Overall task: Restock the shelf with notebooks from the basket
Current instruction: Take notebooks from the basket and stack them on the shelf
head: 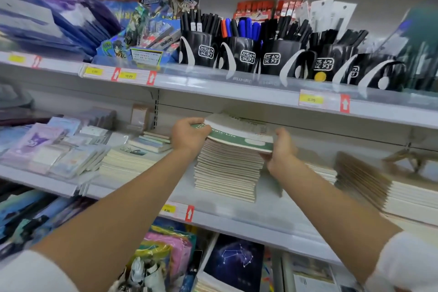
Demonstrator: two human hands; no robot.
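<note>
A tall stack of cream-edged notebooks (227, 168) stands on the middle shelf (237, 216). On top of it lies a small bundle of green-covered notebooks (239, 135), tilted, its far end raised towards the shelf above. My left hand (187, 136) grips the bundle's left end, fingers curled over the top. My right hand (282, 152) holds its right end from below and the side. The basket is out of view.
Black pen cups (272, 57) line the upper shelf, close above the bundle. Flat notebook piles (132, 159) lie left of the stack, brown-covered ones (369, 180) to the right. Packaged stationery (47, 149) fills the far left. More notebooks (234, 265) sit on the shelf below.
</note>
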